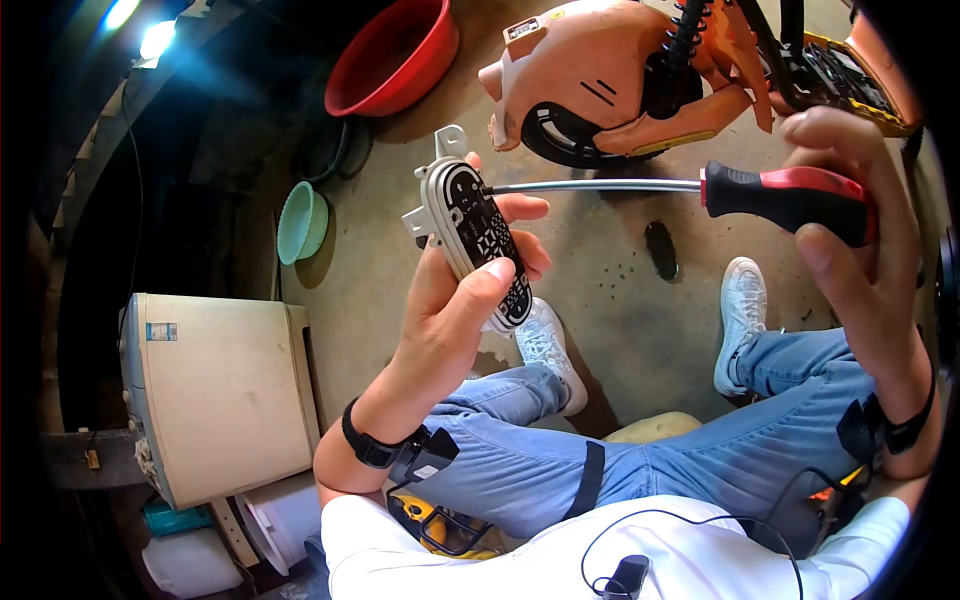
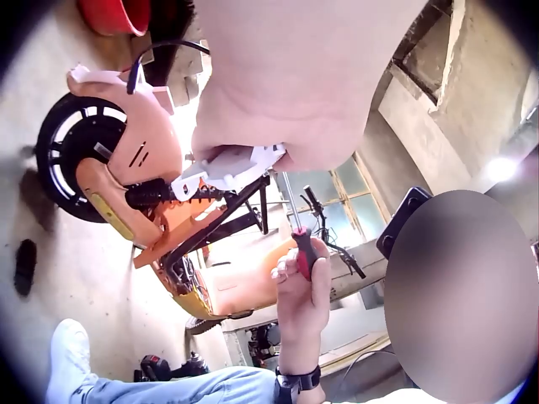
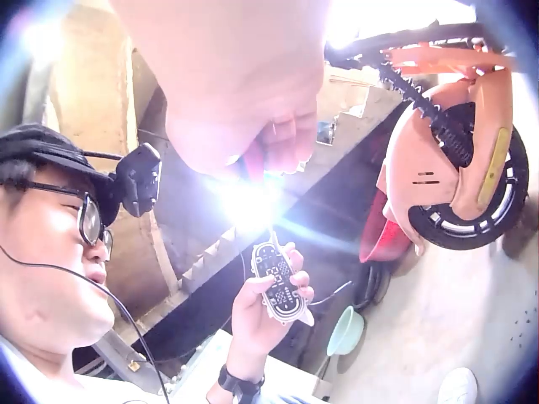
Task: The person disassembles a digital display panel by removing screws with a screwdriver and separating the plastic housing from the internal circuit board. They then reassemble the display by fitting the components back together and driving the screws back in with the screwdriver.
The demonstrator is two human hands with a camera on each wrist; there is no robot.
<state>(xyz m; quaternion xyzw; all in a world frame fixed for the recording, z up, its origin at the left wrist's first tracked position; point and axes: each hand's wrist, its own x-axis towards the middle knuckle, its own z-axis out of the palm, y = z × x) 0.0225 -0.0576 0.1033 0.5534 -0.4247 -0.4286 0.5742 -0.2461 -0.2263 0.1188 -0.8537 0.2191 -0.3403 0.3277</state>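
Note:
My left hand (image 1: 448, 295) holds an oval electronic display panel (image 1: 487, 238), its thumb on the black face with white digit segments and its fingers behind. The panel has a pale rim and mounting tabs (image 1: 450, 141) at its upper end. My right hand (image 1: 885, 285) grips a screwdriver (image 1: 790, 200) by its red and black handle, fingers above and thumb below. Its long metal shaft points left, and the tip overlaps the panel's upper right edge in the head view. In the right wrist view, glare hides much of the screwdriver, while the panel (image 3: 278, 282) faces that camera.
An orange electric scooter (image 1: 590, 85) with a black wheel stands ahead. Left of it are a red basin (image 1: 395, 60) and a small green basin (image 1: 303, 223). A cream box-shaped appliance (image 1: 225, 395) is at the left. A dark patch (image 1: 661, 250) marks the concrete floor between scooter and shoes.

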